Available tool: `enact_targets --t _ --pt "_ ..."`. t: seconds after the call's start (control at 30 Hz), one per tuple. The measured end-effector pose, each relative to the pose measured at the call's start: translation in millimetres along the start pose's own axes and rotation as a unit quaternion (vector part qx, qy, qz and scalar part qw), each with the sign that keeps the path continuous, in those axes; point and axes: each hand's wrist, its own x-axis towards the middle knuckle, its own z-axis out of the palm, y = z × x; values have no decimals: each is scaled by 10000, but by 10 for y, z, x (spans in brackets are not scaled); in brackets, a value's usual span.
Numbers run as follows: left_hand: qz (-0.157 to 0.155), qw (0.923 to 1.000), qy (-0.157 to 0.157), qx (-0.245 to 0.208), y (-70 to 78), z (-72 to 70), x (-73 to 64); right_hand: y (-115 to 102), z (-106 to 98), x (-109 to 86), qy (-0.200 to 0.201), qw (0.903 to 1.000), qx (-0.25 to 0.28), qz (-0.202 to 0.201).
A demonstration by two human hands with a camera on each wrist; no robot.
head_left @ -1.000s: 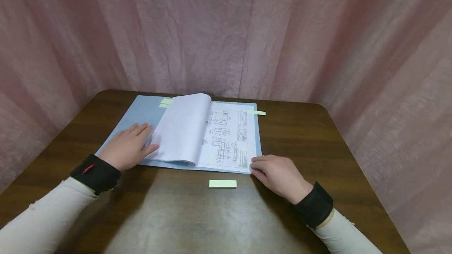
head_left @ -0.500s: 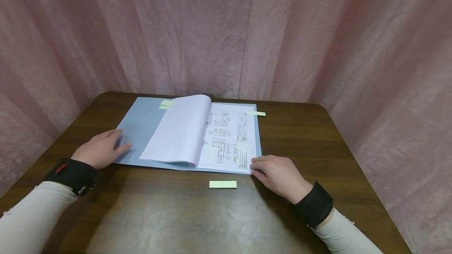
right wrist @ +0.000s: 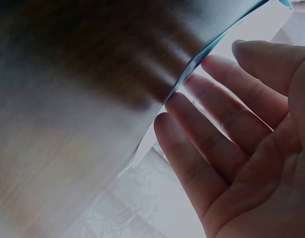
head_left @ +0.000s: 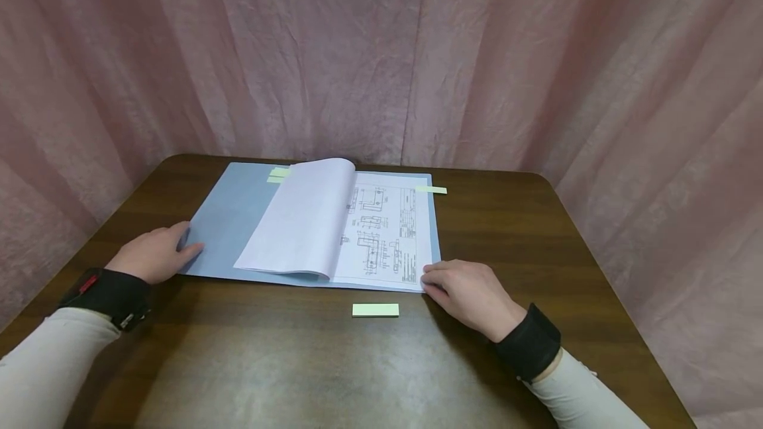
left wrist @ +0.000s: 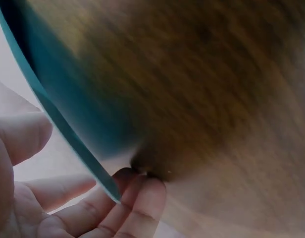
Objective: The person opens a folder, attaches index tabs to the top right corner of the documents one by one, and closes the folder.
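Note:
A blue folder (head_left: 229, 217) lies spread on the table, holding white sheets. One page (head_left: 298, 217) is turned leftward and bows up near the fold. Right of it shows a printed sheet of technical drawings (head_left: 381, 234). My left hand (head_left: 152, 253) is at the folder's near left corner, thumb reaching over the cover. In the left wrist view the folder's edge (left wrist: 68, 136) crosses in front of loosely bent fingers (left wrist: 147, 203). My right hand (head_left: 467, 293) rests at the near right corner; its relaxed fingers (right wrist: 207, 134) meet the folder's edge in the right wrist view.
A pale green sticky-note pad (head_left: 375, 310) lies on the brown table (head_left: 268, 363) in front of the folder. Green sticky tabs (head_left: 277, 175) mark the top left, and another tab (head_left: 432, 189) sticks out at right. A pink curtain (head_left: 381, 58) hangs behind.
My left hand has slid left from beside the turned page to the folder's left edge. The right hand and the papers stay where they were.

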Motion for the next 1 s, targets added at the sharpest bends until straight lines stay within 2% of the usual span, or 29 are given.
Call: enact_targets --t 0.23,0.5,0.63,0.83,1.0 --pt "-51 9998 165 -17 28 -84 -58 -15 -18 6 27 10000 -49 -57" --pt "3 9964 818 231 205 -233 -147 -10 -33 4 48 9999 -71 -77" --pt "47 9947 1001 232 273 -314 -180 -12 -40 3 94 9999 -90 -94" --pt "110 9927 1197 24 354 -418 -225 -11 -51 5 146 9998 -98 -118" --pt "234 9887 1461 -238 489 -560 -255 -15 -64 14 85 9999 -63 -84"
